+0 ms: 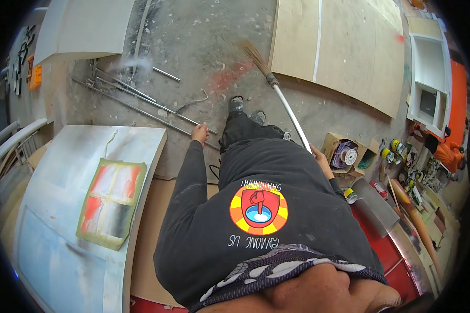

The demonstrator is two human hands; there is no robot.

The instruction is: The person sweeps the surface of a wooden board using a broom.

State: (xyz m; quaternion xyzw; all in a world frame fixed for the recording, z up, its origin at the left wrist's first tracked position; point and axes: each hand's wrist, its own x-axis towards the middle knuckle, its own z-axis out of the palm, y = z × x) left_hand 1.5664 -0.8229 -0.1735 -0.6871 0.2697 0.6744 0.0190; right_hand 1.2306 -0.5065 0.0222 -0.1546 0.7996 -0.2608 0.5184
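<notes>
My right hand (321, 160) is wrapped round the pale handle of a broom (291, 113). The broom slants away from me, its straw bristles (255, 54) resting on the concrete floor. Out to my left, my left hand (200, 133) hangs with its fingers curled in, and I see nothing in them. Beyond that hand, several thin metal tubes (136, 95) lie on the floor, two of them passing behind it in the picture. A shorter tube (166, 74) and a bent metal rod (197, 99) lie near them.
At my left stands a large pale panel (57, 172) with a taped, red-and-grey painted patch (111, 203). Wide wooden boards (344, 47) are at the far right. An open cardboard box (333, 142) with a spool, paint cans (387, 154) and a white cabinet (428, 78) stand right. Someone in orange (446, 154) is there.
</notes>
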